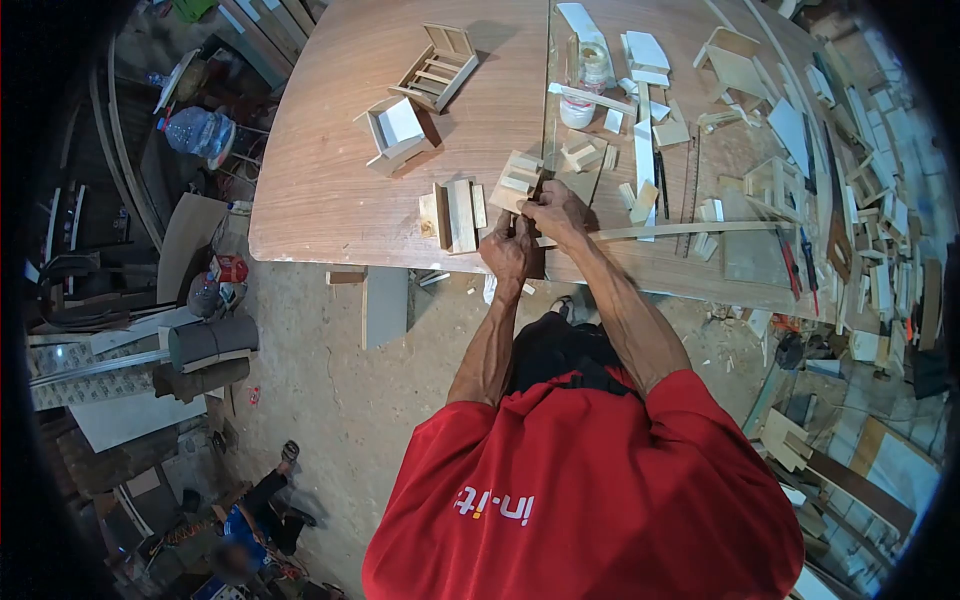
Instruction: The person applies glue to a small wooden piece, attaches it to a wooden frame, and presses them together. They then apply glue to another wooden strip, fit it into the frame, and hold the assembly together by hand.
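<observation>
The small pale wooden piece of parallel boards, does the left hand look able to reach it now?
Probably yes: the parallel-board piece lies close beside the left hand, nothing visible between them. The hand's fingers, though, seem busy near the pale block-topped wooden piece.

Exposure at my position is moderate: the brown wood-grain tabletop (pixel 330 150) is evenly lit, apparently from above and to the left. Soft shadows fall rightward from the slatted pale wooden frame (pixel 437 68) and the white-lined wooden box (pixel 397 128). A broad shadow darkens the right side of my red fabric shirt (pixel 590 490). Glints show on the clear blue-tinted plastic bottle (pixel 200 133). The grey floor (pixel 370 430) is duller; the lower-left clutter is dim, its detail poor. I find wide-angle distortion: the table's edges bow, and black vignetting closes the corners. My left hand (pixel 507 252), right hand (pixel 560 213) and the small pale wooden piece (pixel 517 182) are acceptably sharp.
</observation>
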Action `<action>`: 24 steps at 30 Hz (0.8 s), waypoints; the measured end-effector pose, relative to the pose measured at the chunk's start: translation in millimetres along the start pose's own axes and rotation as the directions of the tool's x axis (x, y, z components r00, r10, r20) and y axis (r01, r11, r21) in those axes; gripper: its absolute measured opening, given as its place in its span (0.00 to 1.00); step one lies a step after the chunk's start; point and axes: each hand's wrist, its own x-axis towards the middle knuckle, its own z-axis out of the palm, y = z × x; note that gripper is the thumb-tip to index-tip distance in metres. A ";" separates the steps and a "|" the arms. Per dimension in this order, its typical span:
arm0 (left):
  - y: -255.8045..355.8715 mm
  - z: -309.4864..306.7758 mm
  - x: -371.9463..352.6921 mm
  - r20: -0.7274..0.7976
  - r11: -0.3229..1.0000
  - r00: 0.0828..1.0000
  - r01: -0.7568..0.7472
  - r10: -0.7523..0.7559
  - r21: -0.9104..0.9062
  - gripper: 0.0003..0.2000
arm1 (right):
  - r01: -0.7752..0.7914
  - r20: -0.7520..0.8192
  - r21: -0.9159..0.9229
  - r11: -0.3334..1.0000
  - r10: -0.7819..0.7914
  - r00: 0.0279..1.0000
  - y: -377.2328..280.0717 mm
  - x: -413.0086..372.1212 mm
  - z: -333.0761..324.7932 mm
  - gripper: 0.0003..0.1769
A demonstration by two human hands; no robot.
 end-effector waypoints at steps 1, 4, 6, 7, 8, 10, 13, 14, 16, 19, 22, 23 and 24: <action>-1.8 0.8 0.4 -0.006 0.999 0.999 -0.031 0.031 0.028 0.11 | -0.037 0.016 -0.018 0.999 0.037 0.999 -4.3 -1.4 -0.5 0.29; -3.2 3.6 0.1 -0.060 0.997 0.996 -0.070 0.068 -0.027 0.11 | -0.093 0.005 -0.004 0.996 0.093 0.996 -16.7 -9.8 0.7 0.27; -2.6 2.3 0.3 -0.052 0.997 0.996 -0.077 0.077 -0.008 0.11 | -0.114 -0.020 0.031 0.993 0.115 0.993 -16.7 -10.1 1.9 0.26; -1.5 1.3 0.3 -0.043 0.996 0.995 -0.085 0.086 0.012 0.11 | -0.106 -0.034 0.023 0.994 0.106 0.994 -12.4 -7.3 2.7 0.26; -0.5 0.5 -0.3 -0.041 0.996 0.996 -0.084 0.085 0.013 0.11 | -0.099 -0.048 0.016 0.995 0.100 0.994 -7.6 -5.6 3.1 0.26; 1.7 -0.1 -0.3 -0.027 0.998 0.998 -0.061 0.061 0.028 0.11 | -0.133 -0.028 0.052 0.990 0.135 0.990 -16.1 -10.1 1.3 0.27; 1.9 -0.2 -1.5 -0.023 0.999 0.999 -0.045 0.044 -0.023 0.11 | -0.181 -0.003 0.085 0.980 0.182 0.983 -26.5 -14.5 -1.2 0.28; 1.7 0.6 -1.7 -0.022 0.999 0.999 -0.045 0.044 -0.023 0.11 | -0.195 -0.004 0.084 0.977 0.196 0.981 -29.5 -15.7 -2.0 0.28; 0.4 2.0 -2.6 -0.055 0.998 0.997 -0.059 0.057 -0.035 0.11 | -0.212 -0.010 0.095 0.973 0.214 0.977 -33.6 -17.7 -2.7 0.29; 1.3 0.7 -4.0 -0.056 0.997 0.996 -0.074 0.074 0.004 0.10 | -0.233 -0.003 0.122 0.965 0.235 0.972 -35.1 -19.3 -3.3 0.30; 1.3 2.6 -3.9 -0.083 0.996 0.993 -0.088 0.085 -0.034 0.10 | -0.220 -0.005 0.131 0.967 0.223 0.975 -29.8 -15.7 -2.0 0.30; 0.5 2.7 -3.9 -0.082 0.995 0.993 -0.090 0.087 -0.034 0.10 | -0.205 -0.020 0.123 0.971 0.209 0.978 -27.1 -14.1 -1.5 0.30; 2.4 1.4 -4.3 -0.069 0.997 0.995 -0.080 0.078 -0.019 0.10 | -0.205 -0.021 0.124 0.971 0.209 0.978 -26.7 -14.0 -1.7 0.30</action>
